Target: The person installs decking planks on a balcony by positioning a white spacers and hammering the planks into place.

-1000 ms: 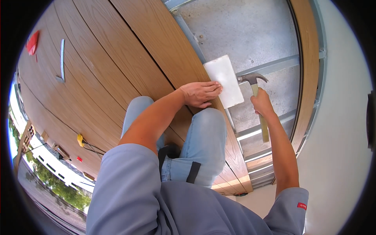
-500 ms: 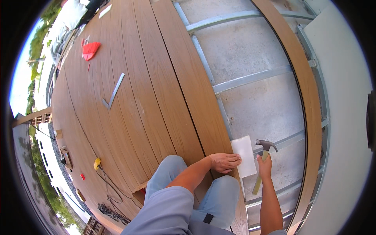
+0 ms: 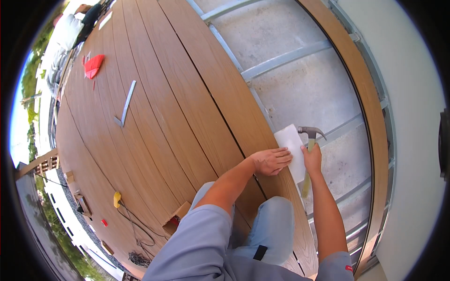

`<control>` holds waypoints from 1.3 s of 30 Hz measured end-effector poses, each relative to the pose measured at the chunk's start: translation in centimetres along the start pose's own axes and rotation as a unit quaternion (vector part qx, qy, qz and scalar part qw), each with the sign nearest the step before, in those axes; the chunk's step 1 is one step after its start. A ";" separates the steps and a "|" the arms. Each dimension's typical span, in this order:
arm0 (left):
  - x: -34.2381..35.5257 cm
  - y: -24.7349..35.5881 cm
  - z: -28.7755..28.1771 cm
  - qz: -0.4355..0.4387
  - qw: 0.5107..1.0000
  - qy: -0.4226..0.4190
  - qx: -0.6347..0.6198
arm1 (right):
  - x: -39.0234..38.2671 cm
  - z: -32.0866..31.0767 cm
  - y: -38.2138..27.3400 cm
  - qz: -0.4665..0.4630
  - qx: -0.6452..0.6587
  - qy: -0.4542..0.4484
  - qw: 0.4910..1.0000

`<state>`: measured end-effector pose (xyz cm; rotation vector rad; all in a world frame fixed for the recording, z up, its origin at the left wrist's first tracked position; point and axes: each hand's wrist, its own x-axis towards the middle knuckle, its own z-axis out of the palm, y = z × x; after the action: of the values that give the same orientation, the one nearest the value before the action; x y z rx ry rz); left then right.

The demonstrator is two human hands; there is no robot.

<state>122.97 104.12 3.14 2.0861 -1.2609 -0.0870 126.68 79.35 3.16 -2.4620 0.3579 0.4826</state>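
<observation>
A white rectangular block [image 3: 293,152] stands along the right edge of the outer wooden deck board [image 3: 236,84], beside the open metal framing. My left hand [image 3: 272,161] presses on the block and board edge, fingers stretched out. My right hand [image 3: 313,157] grips the handle of a claw hammer [image 3: 309,132]; the hammer's head is at the block's right side, and I cannot tell whether it touches. My knees are on the decking below my arms.
A metal square [image 3: 126,105], red object [image 3: 93,66], yellow-ended cable [image 3: 117,200] and cardboard box [image 3: 177,220] lie on the decking. Grey joists [image 3: 286,61] span concrete to a brown edge board [image 3: 375,131] along the white wall. Another person [image 3: 70,30] is at the far upper left.
My view has swung up along the deck, then slightly back. The hammer in my right hand has shifted slightly relative to the white block, and my left hand still rests there.
</observation>
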 end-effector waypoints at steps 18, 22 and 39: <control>-1.3 0.6 2.8 -0.032 0.985 0.092 0.142 | -2.8 -4.0 4.0 -0.039 -0.004 -0.001 0.999; -1.5 0.7 2.5 -0.049 0.977 0.068 0.195 | -11.7 -8.4 8.3 -0.019 0.010 0.083 0.996; -1.7 3.0 0.6 -0.139 0.973 -0.099 0.156 | -66.3 -10.0 35.8 0.253 0.055 0.127 0.957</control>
<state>119.51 104.31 3.94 2.5728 -1.1449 -0.2418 56.90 54.56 20.27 -2.3120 1.1073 0.3360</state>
